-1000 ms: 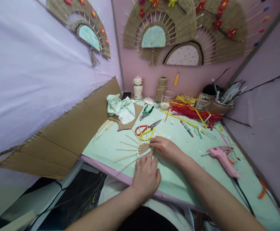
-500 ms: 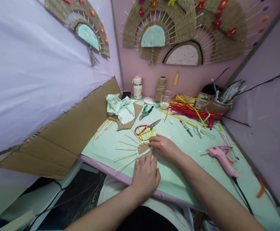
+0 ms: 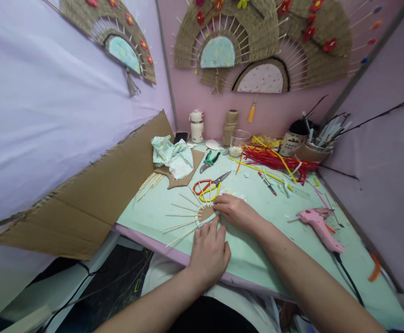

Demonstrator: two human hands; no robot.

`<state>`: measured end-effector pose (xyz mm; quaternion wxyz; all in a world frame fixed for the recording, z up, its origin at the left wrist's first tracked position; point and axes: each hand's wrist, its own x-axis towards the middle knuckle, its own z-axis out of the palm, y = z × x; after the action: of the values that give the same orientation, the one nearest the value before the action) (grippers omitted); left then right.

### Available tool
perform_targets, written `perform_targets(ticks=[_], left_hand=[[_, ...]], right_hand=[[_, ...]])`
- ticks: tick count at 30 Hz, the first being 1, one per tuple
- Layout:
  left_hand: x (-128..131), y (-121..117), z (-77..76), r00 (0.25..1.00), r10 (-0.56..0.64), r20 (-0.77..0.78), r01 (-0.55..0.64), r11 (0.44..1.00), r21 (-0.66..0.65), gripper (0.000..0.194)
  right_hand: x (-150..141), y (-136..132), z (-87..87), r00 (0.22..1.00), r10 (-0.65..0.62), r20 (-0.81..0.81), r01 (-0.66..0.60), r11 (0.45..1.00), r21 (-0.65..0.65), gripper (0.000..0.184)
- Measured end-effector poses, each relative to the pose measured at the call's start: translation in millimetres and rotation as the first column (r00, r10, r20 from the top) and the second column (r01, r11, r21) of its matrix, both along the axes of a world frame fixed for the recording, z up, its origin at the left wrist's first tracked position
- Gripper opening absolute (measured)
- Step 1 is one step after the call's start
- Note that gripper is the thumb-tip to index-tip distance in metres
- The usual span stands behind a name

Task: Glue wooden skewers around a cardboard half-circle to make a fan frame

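A small half-round cardboard piece [image 3: 206, 212] lies on the table, with thin wooden sticks [image 3: 181, 214] fanning out from its curved edge to the left and away from me. My left hand [image 3: 208, 247] rests palm down, fingers stretched out, with its fingertips at the near straight edge. At the right end of the piece, my right hand [image 3: 237, 212] touches it with slightly bent fingers; their undersides are hidden. Just beyond the sticks lie scissors [image 3: 211, 186] with one red and one yellow handle, partly behind the sticks.
Pruning shears [image 3: 209, 162], a patterned cloth [image 3: 174, 156] and red pipe cleaners [image 3: 274, 159] lie farther back. A pink glue gun [image 3: 321, 226] with its cord is at right. A large cardboard sheet [image 3: 94, 194] leans at left. Woven fans [image 3: 222, 34] hang on the wall.
The view has shifted very slightly. Both hands stay at the same places on the cardboard piece.
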<state>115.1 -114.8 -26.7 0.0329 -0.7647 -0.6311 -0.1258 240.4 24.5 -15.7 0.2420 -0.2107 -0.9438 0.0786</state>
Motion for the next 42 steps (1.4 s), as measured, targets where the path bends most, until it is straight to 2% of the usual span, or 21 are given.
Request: perform_targets(ticks=[17, 42], left_hand=[[-0.5, 0.1, -1.5, 1.0, -0.004, 0.002, 0.004, 1.0, 0.005, 0.036], [-0.2, -0.2, -0.8, 1.0, 0.002, 0.009, -0.002, 1.0, -0.012, 0.037]], right_hand=[[1.5, 0.1, 4.6, 0.999, 0.027, -0.018, -0.028, 0.999, -0.046, 0.025], [1.1, -1.1, 4.5, 1.0, 0.003, 0.007, -0.002, 1.0, -0.023, 0.022]])
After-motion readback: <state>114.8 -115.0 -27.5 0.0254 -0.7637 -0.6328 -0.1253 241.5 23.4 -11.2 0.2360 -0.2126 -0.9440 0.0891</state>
